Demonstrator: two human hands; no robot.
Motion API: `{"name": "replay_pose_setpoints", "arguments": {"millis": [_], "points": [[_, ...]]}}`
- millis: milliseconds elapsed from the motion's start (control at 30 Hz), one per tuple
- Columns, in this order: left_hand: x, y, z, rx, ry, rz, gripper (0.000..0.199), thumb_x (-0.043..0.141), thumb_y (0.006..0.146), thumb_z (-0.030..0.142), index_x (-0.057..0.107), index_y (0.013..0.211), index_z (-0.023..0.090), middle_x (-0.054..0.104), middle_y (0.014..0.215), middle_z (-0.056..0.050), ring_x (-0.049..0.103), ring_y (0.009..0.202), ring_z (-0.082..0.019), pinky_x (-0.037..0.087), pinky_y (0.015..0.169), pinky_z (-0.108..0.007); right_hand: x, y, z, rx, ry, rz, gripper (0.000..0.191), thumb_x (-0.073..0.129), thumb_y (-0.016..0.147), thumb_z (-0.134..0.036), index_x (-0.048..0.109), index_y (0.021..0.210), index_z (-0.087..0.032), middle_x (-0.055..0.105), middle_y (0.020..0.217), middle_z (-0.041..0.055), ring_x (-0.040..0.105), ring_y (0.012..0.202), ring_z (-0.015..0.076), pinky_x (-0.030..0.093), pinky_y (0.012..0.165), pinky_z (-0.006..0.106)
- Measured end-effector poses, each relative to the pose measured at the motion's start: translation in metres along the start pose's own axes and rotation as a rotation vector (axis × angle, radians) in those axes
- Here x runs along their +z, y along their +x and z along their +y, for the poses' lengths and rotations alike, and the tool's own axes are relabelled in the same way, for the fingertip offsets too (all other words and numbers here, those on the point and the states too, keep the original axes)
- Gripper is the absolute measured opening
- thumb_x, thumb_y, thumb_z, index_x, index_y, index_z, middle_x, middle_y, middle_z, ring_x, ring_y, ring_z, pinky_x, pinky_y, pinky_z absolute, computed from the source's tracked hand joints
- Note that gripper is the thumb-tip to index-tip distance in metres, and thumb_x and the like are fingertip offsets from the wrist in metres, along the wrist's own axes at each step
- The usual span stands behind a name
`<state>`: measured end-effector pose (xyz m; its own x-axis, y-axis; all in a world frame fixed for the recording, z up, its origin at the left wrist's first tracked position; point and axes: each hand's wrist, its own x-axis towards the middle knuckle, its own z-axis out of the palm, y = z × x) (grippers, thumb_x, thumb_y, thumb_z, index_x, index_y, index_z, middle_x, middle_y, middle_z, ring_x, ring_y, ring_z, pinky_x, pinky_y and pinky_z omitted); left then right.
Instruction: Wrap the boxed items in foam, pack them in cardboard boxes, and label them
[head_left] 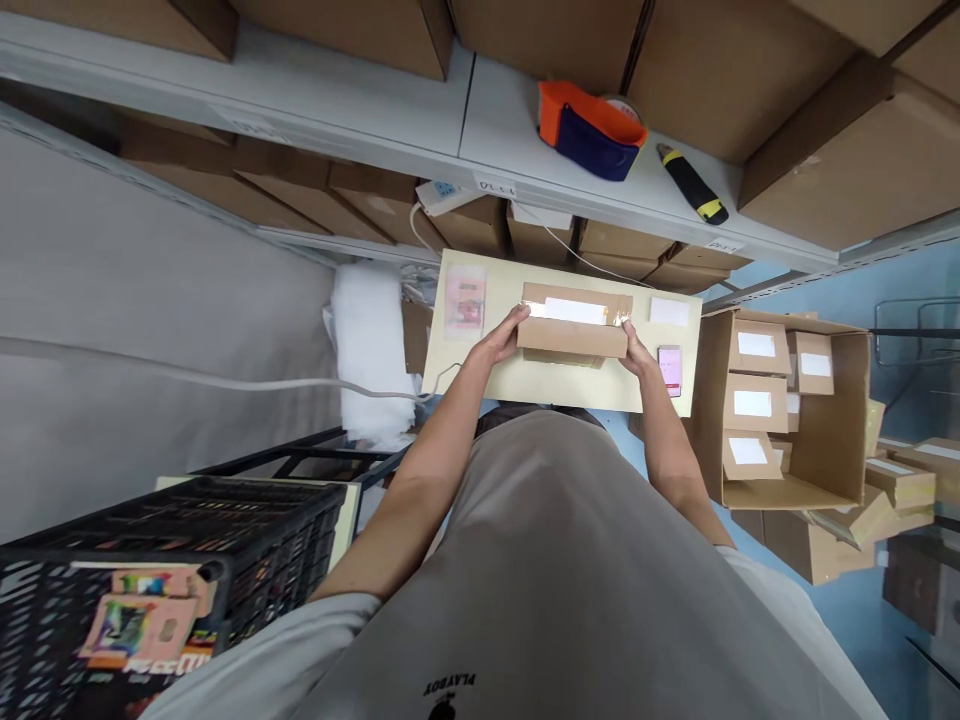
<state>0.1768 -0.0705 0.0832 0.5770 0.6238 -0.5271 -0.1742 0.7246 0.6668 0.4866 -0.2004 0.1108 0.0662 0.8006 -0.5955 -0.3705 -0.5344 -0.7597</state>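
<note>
A brown cardboard box (571,338) with a white label and shiny clear tape on its top is held between my two hands, over the cream tabletop (499,385). My left hand (504,335) grips its left end, and my right hand (636,350) grips its right end. The fingers beneath the box are hidden. Beside my right hand lies a phone (670,371) with a pinkish screen. A pink flat packet (466,300) rests left of the box, and a white label sheet (669,311) sits at the back right.
A large open carton (829,470) of labelled boxes stands at right. Above the table, a shelf (502,110) carries an orange-and-blue tape dispenser (592,130) and a utility knife (691,184). White wrapping (371,350) stands left, with a black crate (277,560) at lower left.
</note>
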Motion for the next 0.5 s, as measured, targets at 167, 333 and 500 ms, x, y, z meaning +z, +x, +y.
{"name": "replay_pose_setpoints", "arguments": {"millis": [167, 333, 500], "points": [[0.002, 0.013, 0.008, -0.027, -0.008, 0.07, 0.081, 0.093, 0.08, 0.072, 0.072, 0.134, 0.016, 0.084, 0.13, -0.017, 0.072, 0.139, -0.037, 0.053, 0.127, -0.042, -0.003, 0.017, -0.008, 0.004, 0.0, 0.013, 0.061, 0.061, 0.104, -0.075, 0.067, 0.14, -0.026, 0.084, 0.137, 0.0093, 0.076, 0.135, 0.028, 0.064, 0.117, 0.044], [0.002, 0.009, -0.003, -0.064, 0.0, 0.147, 0.076, 0.084, 0.09, 0.074, 0.073, 0.136, 0.015, 0.081, 0.14, -0.018, 0.069, 0.146, -0.035, 0.053, 0.127, -0.039, -0.004, 0.022, -0.001, -0.055, -0.007, 0.036, 0.055, 0.068, 0.101, -0.067, 0.067, 0.141, -0.029, 0.082, 0.141, 0.0065, 0.074, 0.137, 0.0229, 0.058, 0.123, 0.039], [0.005, 0.006, -0.011, -0.113, 0.142, 0.244, 0.08, 0.077, 0.091, 0.082, 0.071, 0.143, 0.021, 0.077, 0.15, -0.018, 0.064, 0.153, -0.036, 0.056, 0.123, -0.04, 0.002, 0.024, 0.008, 0.01, -0.024, 0.107, 0.06, 0.064, 0.103, -0.068, 0.066, 0.147, -0.027, 0.077, 0.151, 0.008, 0.071, 0.14, 0.0233, 0.053, 0.126, 0.038]]}}
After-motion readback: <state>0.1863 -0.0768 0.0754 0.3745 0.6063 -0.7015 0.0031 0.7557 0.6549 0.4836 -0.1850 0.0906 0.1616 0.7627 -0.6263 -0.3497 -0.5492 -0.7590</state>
